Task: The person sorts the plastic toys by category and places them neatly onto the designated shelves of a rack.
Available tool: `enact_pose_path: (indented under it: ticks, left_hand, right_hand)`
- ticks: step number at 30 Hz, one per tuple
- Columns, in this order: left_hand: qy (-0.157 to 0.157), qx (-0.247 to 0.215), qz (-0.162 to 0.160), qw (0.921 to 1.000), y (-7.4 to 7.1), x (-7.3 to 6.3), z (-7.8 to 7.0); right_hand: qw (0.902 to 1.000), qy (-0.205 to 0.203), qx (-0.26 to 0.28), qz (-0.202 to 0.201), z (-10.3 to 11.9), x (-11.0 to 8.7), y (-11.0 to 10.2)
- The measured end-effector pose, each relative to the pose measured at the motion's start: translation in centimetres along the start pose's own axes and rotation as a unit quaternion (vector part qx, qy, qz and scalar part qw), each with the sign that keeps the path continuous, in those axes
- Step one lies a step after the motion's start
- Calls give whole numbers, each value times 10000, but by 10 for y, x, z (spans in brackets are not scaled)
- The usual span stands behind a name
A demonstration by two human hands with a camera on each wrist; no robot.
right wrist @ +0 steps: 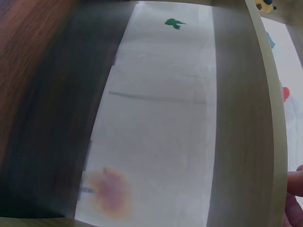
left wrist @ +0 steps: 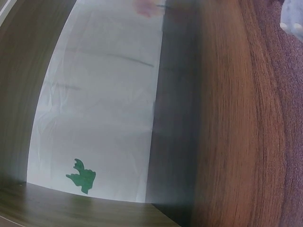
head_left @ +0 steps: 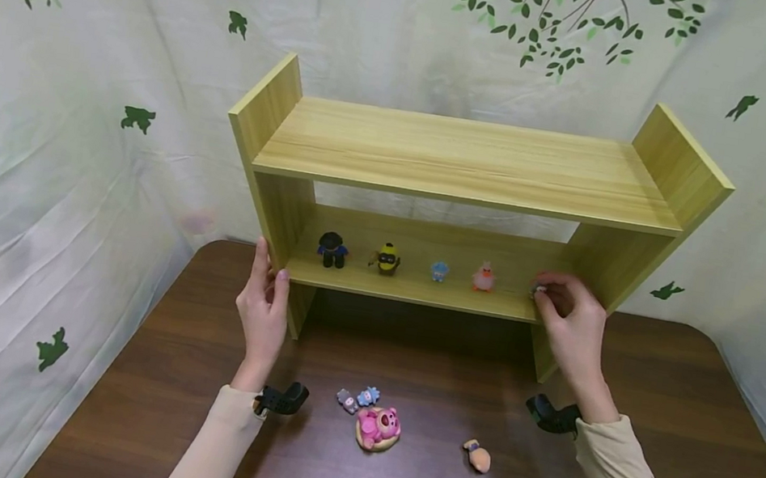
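Note:
A two-tier wooden shelf (head_left: 471, 161) stands on the brown table. My left hand (head_left: 263, 320) holds the front edge of its left side panel, with the thumb on one side and the fingers on the other. At the right end of the lower board, my right hand (head_left: 573, 323) pinches a small greyish figurine (head_left: 538, 290), mostly hidden by the fingers. Along that board to the left stand a dark-hatted figurine (head_left: 333, 250), a yellow-capped figurine (head_left: 387, 258), a small blue figurine (head_left: 439, 271) and a pink bird-like figurine (head_left: 484, 276).
On the table (head_left: 183, 407) in front of the shelf lie a pink bear figurine (head_left: 378, 428), a grey figurine (head_left: 347, 401), a pale blue figurine (head_left: 369, 396) and a peach-coloured figurine (head_left: 477, 456). A leaf-printed white cloth (head_left: 99, 215) hangs behind.

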State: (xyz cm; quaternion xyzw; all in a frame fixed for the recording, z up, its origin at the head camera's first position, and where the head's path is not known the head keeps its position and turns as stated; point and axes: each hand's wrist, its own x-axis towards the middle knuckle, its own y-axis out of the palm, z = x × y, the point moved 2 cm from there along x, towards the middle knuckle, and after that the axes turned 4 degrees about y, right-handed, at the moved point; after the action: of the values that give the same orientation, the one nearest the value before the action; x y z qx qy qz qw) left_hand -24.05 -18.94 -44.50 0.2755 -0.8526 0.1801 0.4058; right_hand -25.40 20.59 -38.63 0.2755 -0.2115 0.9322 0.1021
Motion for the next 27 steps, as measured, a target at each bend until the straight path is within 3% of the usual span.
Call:
enact_pose_path:
  ticks: [9,21,27]
  left_hand:
    - [-1,82,7,10000,-1,0,1]
    - [121,99,-51,9999,0,1,-3]
    - [-4,130,19,9999,0,0,-1]
  right_hand:
    - [9998,73,-199,61,4,-2,0]
    - [9998,-71,85,178,0,-5,-2]
    - [9999,-35,44,142,0,-4,-2]
